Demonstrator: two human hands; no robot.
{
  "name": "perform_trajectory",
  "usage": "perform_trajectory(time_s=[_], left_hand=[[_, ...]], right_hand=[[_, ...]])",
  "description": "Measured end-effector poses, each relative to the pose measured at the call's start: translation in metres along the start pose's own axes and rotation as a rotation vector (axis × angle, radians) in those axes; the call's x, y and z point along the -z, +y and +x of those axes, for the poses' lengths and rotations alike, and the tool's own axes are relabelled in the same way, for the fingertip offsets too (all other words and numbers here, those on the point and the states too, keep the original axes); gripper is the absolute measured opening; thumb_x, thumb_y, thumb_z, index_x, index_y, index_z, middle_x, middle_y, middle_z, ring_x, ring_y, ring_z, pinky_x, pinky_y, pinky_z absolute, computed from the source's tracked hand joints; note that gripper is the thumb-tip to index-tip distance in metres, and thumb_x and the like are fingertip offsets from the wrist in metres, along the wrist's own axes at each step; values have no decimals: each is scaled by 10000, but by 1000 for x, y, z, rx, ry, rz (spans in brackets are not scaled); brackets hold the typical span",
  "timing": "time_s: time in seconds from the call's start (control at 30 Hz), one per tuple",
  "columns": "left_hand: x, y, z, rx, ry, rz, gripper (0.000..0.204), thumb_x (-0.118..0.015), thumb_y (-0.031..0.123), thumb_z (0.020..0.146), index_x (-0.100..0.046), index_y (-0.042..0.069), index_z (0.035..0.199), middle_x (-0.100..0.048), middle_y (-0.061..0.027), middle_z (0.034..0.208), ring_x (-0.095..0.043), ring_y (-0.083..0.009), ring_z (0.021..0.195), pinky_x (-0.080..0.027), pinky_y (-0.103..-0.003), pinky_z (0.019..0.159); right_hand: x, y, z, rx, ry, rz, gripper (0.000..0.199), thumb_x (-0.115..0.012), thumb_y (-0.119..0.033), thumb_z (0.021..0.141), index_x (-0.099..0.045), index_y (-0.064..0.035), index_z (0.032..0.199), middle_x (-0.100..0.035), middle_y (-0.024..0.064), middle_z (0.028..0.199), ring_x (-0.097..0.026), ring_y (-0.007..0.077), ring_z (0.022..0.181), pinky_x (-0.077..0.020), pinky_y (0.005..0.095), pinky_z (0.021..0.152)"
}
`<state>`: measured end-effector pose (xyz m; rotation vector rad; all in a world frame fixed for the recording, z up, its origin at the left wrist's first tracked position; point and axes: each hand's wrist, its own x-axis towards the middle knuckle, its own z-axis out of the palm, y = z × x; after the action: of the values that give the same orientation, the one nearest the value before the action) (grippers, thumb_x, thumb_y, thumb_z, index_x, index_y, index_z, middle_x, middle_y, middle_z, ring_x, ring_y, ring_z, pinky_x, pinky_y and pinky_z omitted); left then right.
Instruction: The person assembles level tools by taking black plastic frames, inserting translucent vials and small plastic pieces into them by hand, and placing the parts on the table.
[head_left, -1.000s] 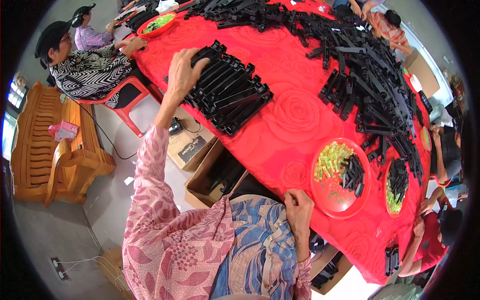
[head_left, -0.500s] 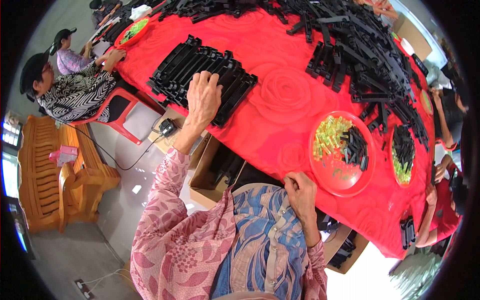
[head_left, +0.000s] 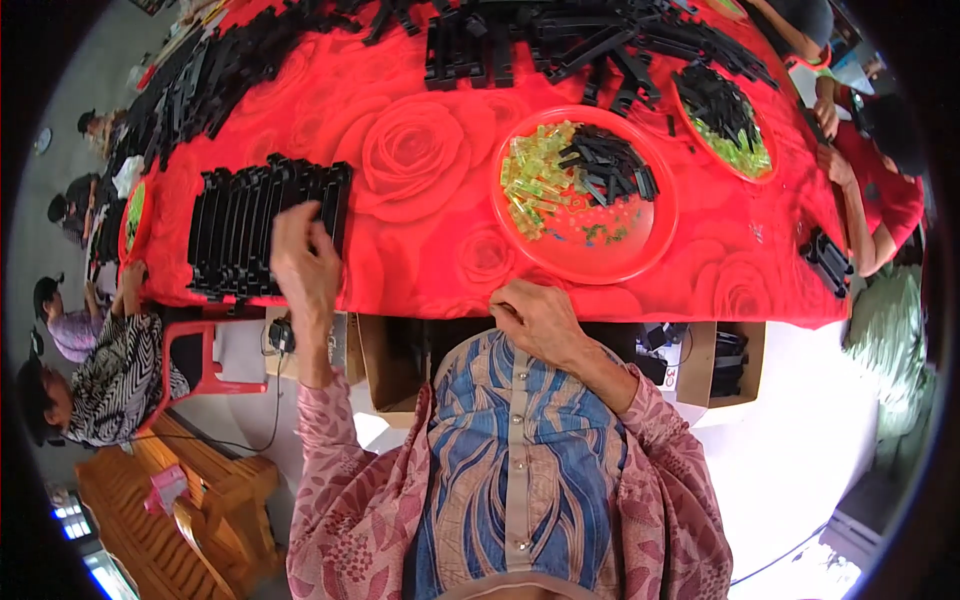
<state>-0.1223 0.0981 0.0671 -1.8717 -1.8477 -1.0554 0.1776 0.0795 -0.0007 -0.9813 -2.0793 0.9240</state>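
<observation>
While left hand [head_left: 306,262] overlaps black parts [head_left: 232,235], pale box [head_left: 673,378] bears print.

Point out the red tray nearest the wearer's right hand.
The round red tray just beyond the right hand, the largest-looking in view; the others sit farther from that hand.

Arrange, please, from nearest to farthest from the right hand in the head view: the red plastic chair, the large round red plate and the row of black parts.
From the right hand:
1. Large round red plate, just beyond it, slightly right.
2. Row of black parts, to its left.
3. Red plastic chair, farther left.
</observation>
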Motion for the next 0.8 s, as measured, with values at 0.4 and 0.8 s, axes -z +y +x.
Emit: perform_trajectory(time_s=[0.4,0.8], left_hand=[[-66,109,-70,205,-421,-711,289,-485,-149,744,-645,-20,947,-643,-163,796,-662,-233,700,-508,-289,634],[-62,90,-47,361,-576,-769,245,-485,-117,814,-655,-36,971,-666,-135,829,-650,-179,734,-512,-282,660]], right_hand=[[-4,11,-5,64,-11,1,117,-612,-143,803,-600,-46,868,-610,140,788,-627,357,722,-488,460,608],[10,-3,-5,57,-123,61,135,-651,-167,824,-630,-39,864,-629,140,800,-626,354,712,-482,443,599]])
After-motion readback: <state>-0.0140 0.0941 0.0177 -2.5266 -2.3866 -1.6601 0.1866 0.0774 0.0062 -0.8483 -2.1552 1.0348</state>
